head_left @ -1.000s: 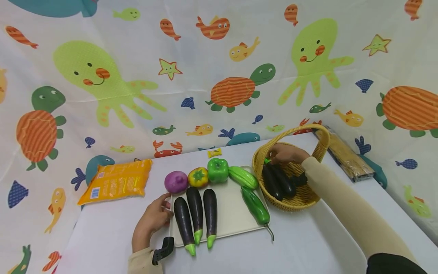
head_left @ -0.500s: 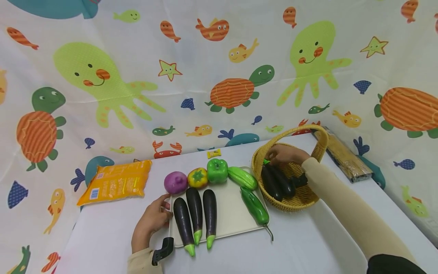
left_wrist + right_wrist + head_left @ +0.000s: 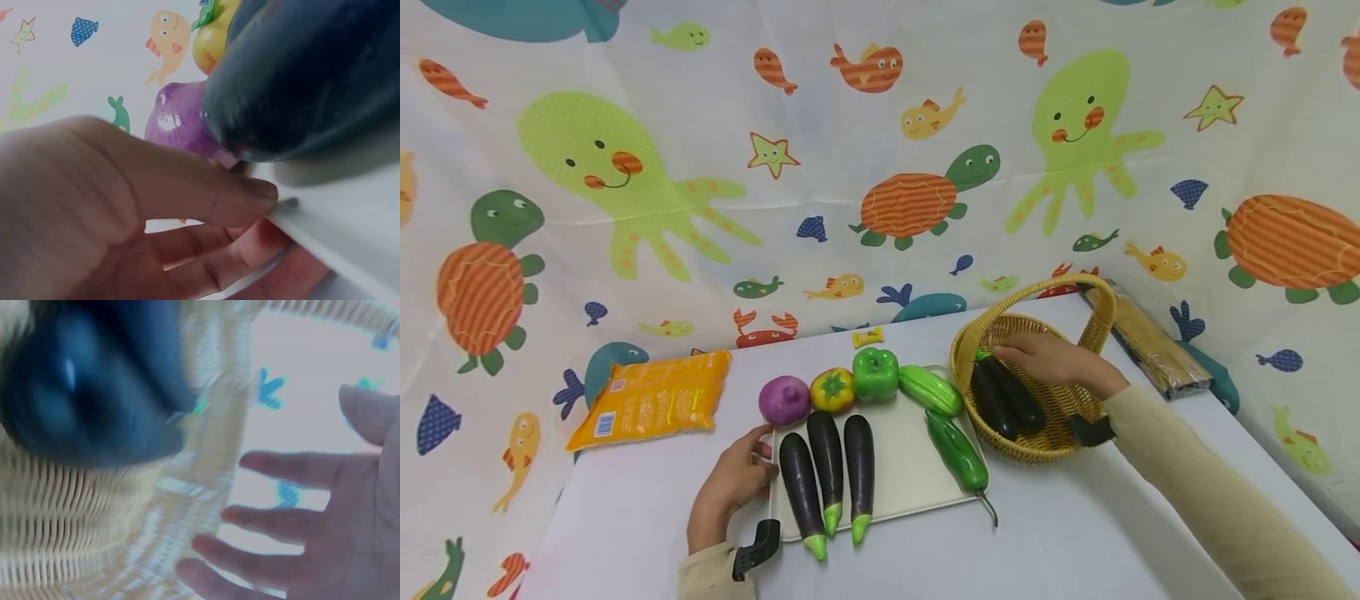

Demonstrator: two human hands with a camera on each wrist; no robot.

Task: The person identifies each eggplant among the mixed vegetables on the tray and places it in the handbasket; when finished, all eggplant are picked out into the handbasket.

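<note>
My left hand [image 3: 737, 479] grips the left rim of the cream tray [image 3: 906, 458]; in the left wrist view its thumb [image 3: 231, 194] lies on top and its fingers are beneath. Three eggplants [image 3: 860, 462] lie side by side on the tray, stems toward me. Over the wicker basket [image 3: 1037, 452] my right hand [image 3: 1048, 358] hovers with spread fingers, holding nothing. Inside the basket rest two more eggplants [image 3: 1018, 396], blurred in the right wrist view, next to the hand and apart from its fingers.
Around the tray's back and right sit a purple onion [image 3: 785, 400], yellow pepper [image 3: 832, 390], green bell pepper [image 3: 876, 374], pale-striped green gourd [image 3: 931, 389] and long green chili [image 3: 957, 452]. An orange packet [image 3: 655, 397], small yellow packet [image 3: 868, 337] and wrapped brown bundle [image 3: 1153, 346] lie farther out.
My right hand has let go of the eggplant in the basket, opened its fingers and drawn back to the right. The left hand stays on the tray.
</note>
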